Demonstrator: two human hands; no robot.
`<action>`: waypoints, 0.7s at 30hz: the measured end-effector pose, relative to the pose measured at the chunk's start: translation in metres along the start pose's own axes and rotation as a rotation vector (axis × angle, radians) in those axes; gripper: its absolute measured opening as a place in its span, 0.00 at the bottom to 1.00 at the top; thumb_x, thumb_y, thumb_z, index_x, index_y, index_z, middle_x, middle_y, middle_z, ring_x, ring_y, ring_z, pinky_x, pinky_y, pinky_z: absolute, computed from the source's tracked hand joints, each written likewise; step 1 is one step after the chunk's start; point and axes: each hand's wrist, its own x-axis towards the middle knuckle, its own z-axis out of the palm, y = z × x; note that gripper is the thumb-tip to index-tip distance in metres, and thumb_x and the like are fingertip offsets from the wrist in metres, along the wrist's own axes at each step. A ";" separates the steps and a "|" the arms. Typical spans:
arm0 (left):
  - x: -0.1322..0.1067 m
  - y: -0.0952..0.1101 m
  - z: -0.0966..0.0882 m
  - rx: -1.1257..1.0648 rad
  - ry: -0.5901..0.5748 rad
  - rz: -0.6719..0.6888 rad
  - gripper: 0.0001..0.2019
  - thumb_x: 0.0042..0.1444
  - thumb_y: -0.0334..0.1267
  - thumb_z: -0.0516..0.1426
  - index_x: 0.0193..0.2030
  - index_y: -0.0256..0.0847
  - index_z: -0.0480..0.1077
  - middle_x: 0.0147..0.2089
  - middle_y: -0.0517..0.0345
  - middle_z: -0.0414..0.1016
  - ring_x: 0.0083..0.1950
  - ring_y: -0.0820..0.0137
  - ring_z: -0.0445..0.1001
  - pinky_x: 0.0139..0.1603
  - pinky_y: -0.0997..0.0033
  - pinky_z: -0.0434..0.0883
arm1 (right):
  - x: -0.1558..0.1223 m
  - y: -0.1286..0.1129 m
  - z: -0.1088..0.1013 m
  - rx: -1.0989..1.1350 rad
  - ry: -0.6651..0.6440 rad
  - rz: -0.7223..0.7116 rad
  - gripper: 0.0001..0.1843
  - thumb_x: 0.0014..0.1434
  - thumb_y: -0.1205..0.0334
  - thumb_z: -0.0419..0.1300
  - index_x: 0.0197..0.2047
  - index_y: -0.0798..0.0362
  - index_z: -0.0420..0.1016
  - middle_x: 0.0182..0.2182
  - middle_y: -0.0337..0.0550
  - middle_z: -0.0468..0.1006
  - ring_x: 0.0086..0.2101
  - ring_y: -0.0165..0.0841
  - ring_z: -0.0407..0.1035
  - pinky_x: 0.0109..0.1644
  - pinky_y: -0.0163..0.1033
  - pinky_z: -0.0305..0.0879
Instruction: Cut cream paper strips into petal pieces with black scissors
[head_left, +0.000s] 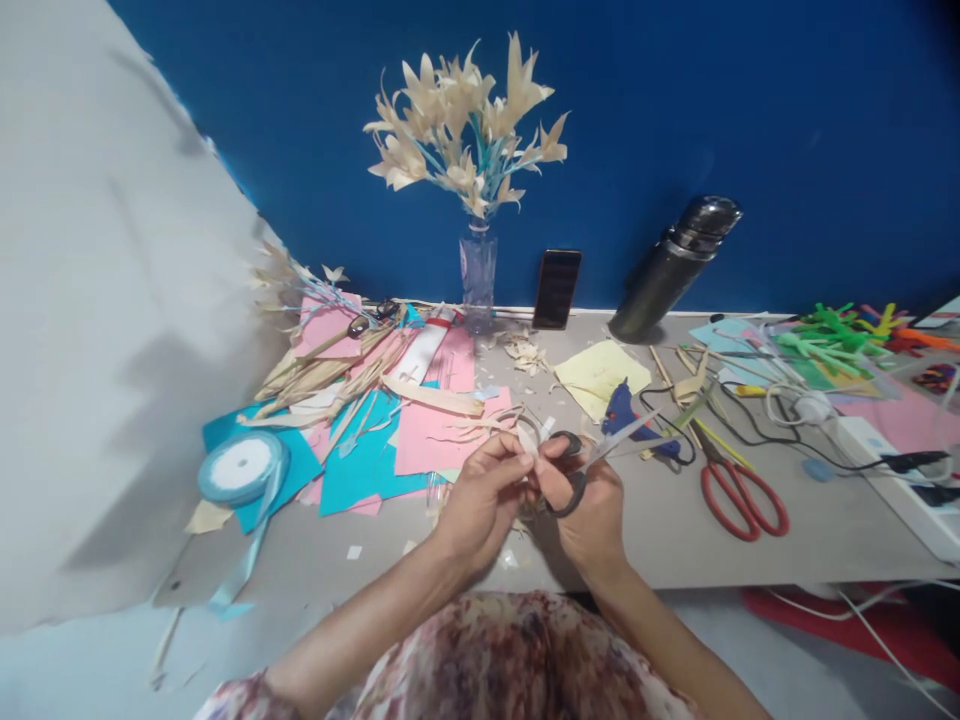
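Observation:
My left hand [480, 505] is closed in a pinch on a small pale piece of dried husk [528, 438], held just above the table's front part. Against it sits my right hand [598, 510], with its fingers through the black handles of a pair of scissors [619, 440]. The blades point away to the upper right, clear of the husk. My thumbs and fingertips meet, and the right fingertips seem to touch the piece too. Directly beyond my hands lie thin curled husk strips [480, 425] on pink paper [420, 445].
Red-handled scissors [742, 500] and a blue glue gun [637, 420] lie to the right, near a white power strip [892, 480]. A ribbon roll [241, 468] is at left. Behind stand a bottle [478, 270] of husk flowers [465, 110], a phone [557, 290] and a leaning flask [667, 270].

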 end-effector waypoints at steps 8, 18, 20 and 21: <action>0.003 0.013 -0.003 0.138 0.037 0.025 0.09 0.49 0.32 0.64 0.27 0.37 0.66 0.28 0.60 0.72 0.27 0.76 0.68 0.31 0.77 0.65 | 0.002 0.004 -0.009 0.231 -0.231 0.234 0.12 0.54 0.55 0.67 0.33 0.54 0.70 0.23 0.38 0.76 0.24 0.32 0.70 0.29 0.34 0.68; 0.016 0.040 -0.017 0.236 -0.034 -0.059 0.04 0.48 0.29 0.61 0.29 0.37 0.68 0.22 0.60 0.70 0.24 0.74 0.68 0.28 0.76 0.64 | 0.029 0.014 -0.023 0.160 -0.320 0.293 0.18 0.50 0.50 0.70 0.34 0.55 0.73 0.24 0.35 0.70 0.23 0.26 0.61 0.27 0.31 0.59; 0.019 0.046 -0.019 0.202 -0.046 -0.106 0.04 0.48 0.30 0.61 0.29 0.37 0.69 0.25 0.59 0.71 0.26 0.74 0.70 0.29 0.75 0.66 | 0.033 0.011 -0.024 0.139 -0.419 0.285 0.20 0.50 0.47 0.69 0.35 0.55 0.73 0.25 0.37 0.71 0.24 0.27 0.61 0.27 0.31 0.59; 0.020 0.049 -0.020 0.186 -0.046 -0.116 0.05 0.47 0.30 0.62 0.28 0.36 0.69 0.27 0.57 0.72 0.28 0.73 0.71 0.29 0.75 0.66 | 0.035 0.009 -0.025 0.127 -0.495 0.274 0.22 0.51 0.44 0.68 0.35 0.56 0.73 0.25 0.38 0.72 0.24 0.27 0.61 0.27 0.32 0.58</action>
